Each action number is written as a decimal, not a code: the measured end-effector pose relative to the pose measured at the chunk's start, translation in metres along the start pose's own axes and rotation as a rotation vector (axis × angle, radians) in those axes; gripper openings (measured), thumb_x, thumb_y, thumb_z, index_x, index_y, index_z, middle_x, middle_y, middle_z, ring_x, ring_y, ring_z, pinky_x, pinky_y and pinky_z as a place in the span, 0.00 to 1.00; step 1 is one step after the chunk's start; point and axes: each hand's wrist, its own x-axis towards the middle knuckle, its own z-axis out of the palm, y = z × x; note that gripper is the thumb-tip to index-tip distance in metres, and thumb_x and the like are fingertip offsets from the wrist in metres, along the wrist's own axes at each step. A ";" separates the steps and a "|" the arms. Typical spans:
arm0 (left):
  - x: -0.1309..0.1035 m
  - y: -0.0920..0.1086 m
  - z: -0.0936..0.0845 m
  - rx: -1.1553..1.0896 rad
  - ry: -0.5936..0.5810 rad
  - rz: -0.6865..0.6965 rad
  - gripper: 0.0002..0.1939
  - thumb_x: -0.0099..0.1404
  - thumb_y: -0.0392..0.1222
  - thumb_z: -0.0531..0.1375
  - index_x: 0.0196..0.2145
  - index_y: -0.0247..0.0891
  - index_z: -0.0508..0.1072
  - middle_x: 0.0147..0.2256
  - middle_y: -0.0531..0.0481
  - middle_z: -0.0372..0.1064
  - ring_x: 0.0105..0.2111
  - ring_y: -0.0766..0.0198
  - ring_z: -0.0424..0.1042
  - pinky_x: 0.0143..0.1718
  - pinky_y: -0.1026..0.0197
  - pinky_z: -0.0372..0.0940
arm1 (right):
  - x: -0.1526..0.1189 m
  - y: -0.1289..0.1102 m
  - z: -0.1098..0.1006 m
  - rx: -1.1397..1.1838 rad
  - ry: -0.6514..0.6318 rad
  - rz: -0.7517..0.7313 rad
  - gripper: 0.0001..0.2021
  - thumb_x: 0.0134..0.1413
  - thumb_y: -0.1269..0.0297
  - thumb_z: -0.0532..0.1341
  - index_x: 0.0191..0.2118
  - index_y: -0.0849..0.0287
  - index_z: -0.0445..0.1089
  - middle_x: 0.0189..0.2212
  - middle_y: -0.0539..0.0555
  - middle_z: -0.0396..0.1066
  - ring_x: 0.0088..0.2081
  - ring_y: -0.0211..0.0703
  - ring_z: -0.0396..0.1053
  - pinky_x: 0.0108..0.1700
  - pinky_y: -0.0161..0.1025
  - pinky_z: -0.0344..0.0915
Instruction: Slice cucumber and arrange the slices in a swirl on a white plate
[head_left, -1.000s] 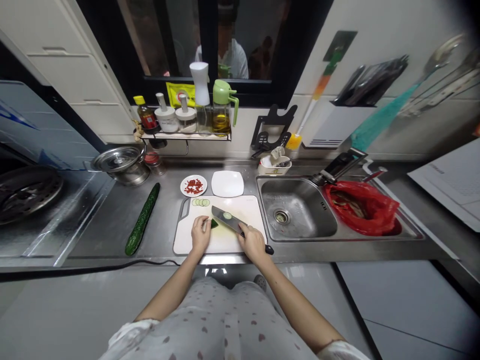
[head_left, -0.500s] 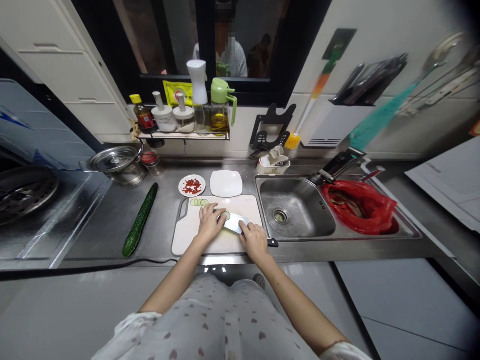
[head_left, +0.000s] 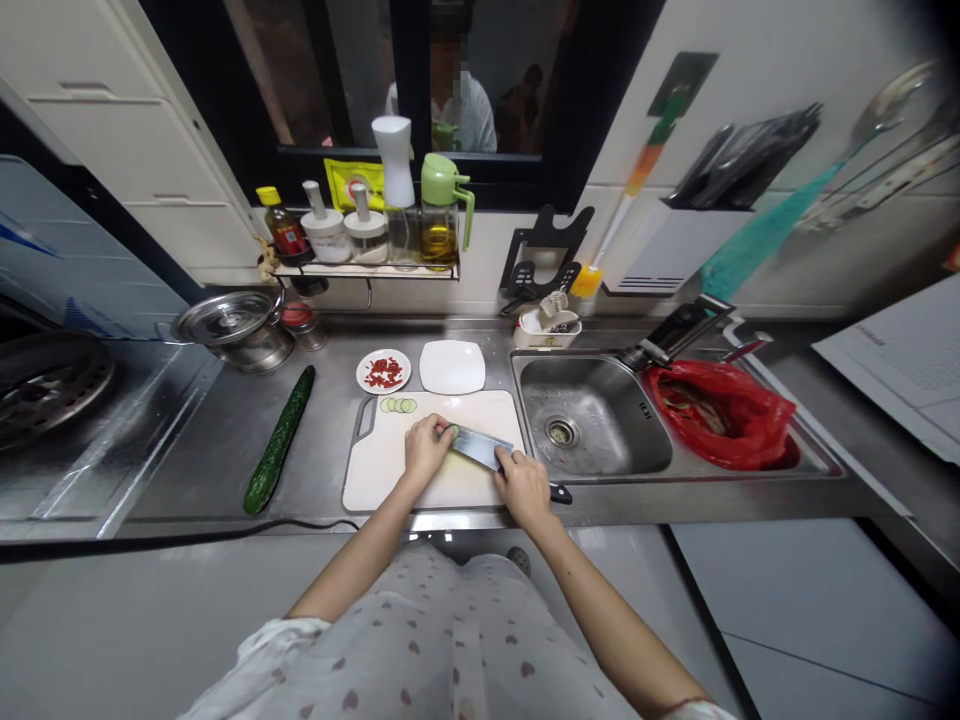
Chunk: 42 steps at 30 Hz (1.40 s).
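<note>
A knife (head_left: 480, 447) is held above the middle-right part of the cutting board (head_left: 386, 475), gripped by the right hand (head_left: 527, 490), whose fingers are closed around the handle and the rear of the blade. Its long axis is laid slantwise across the board: the blade end is pointed toward the board's far left, and the handle end is carried out past the board's right edge. The front corner of the blade is met by the left hand (head_left: 427, 447), with fingers bent and drawn together at a bit of pale green (head_left: 454, 431); whether this is pinched or only touched cannot be told. Most of the handle is covered by the right hand, and the board's surface beneath the left hand is hidden. Thin slices (head_left: 398, 405) are laid overlapping at the board's far left corner. Just beyond the board's far edge are set a plate of chopped red pieces (head_left: 385, 373) and a white dish (head_left: 452, 367). A whole cucumber (head_left: 280, 440) is placed left of the board; a sink (head_left: 607, 445) is fitted just to its right.
</note>
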 end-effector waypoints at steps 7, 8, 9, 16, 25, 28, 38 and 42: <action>0.027 -0.041 0.005 -0.220 0.141 -0.309 0.07 0.56 0.40 0.60 0.34 0.39 0.72 0.27 0.53 0.72 0.28 0.66 0.71 0.34 0.65 0.62 | -0.001 0.011 0.006 0.039 0.003 0.085 0.20 0.58 0.61 0.58 0.56 0.54 0.65 0.41 0.56 0.72 0.44 0.46 0.67 0.45 0.38 0.54; 0.031 -0.046 0.005 -0.211 0.151 -0.330 0.07 0.55 0.39 0.60 0.35 0.40 0.72 0.28 0.53 0.72 0.29 0.66 0.71 0.35 0.65 0.63 | -0.001 0.012 0.007 0.046 0.002 0.090 0.20 0.58 0.61 0.58 0.56 0.54 0.65 0.41 0.56 0.72 0.44 0.46 0.67 0.45 0.38 0.54; 0.036 -0.051 0.004 -0.197 0.157 -0.350 0.08 0.55 0.38 0.60 0.35 0.40 0.72 0.28 0.53 0.73 0.30 0.66 0.72 0.35 0.65 0.63 | -0.001 0.012 0.007 0.053 -0.001 0.095 0.20 0.59 0.61 0.58 0.56 0.54 0.66 0.41 0.56 0.72 0.44 0.46 0.67 0.45 0.38 0.54; 0.060 -0.069 -0.001 -0.073 0.171 -0.430 0.10 0.52 0.39 0.61 0.35 0.40 0.71 0.27 0.53 0.73 0.30 0.63 0.72 0.35 0.62 0.62 | -0.002 0.009 0.005 0.091 -0.020 0.107 0.20 0.59 0.60 0.58 0.56 0.54 0.66 0.41 0.56 0.72 0.44 0.46 0.68 0.46 0.38 0.55; 0.075 -0.075 -0.006 0.015 0.154 -0.378 0.12 0.54 0.39 0.59 0.38 0.38 0.72 0.30 0.51 0.73 0.32 0.64 0.71 0.37 0.64 0.61 | -0.004 0.011 0.007 0.123 -0.021 0.113 0.20 0.59 0.61 0.57 0.56 0.54 0.66 0.41 0.56 0.73 0.44 0.45 0.68 0.45 0.37 0.56; 0.070 -0.074 -0.007 0.021 0.143 -0.349 0.14 0.55 0.39 0.59 0.41 0.39 0.72 0.33 0.51 0.74 0.33 0.64 0.71 0.38 0.63 0.61 | -0.004 0.012 0.008 0.127 -0.026 0.118 0.20 0.59 0.61 0.57 0.56 0.55 0.66 0.41 0.56 0.73 0.44 0.45 0.68 0.45 0.37 0.56; 0.035 -0.051 -0.012 0.444 0.032 -0.091 0.14 0.64 0.49 0.54 0.35 0.44 0.78 0.37 0.45 0.74 0.44 0.52 0.66 0.40 0.57 0.60 | -0.001 0.011 0.005 0.141 -0.040 0.137 0.19 0.58 0.61 0.57 0.56 0.54 0.67 0.41 0.55 0.73 0.44 0.44 0.69 0.45 0.36 0.56; 0.031 -0.048 -0.015 0.501 -0.040 -0.054 0.16 0.65 0.51 0.52 0.35 0.44 0.78 0.35 0.44 0.73 0.44 0.54 0.65 0.39 0.58 0.60 | 0.000 0.009 0.005 0.142 -0.047 0.135 0.19 0.59 0.61 0.57 0.55 0.54 0.67 0.41 0.55 0.73 0.43 0.44 0.69 0.45 0.36 0.57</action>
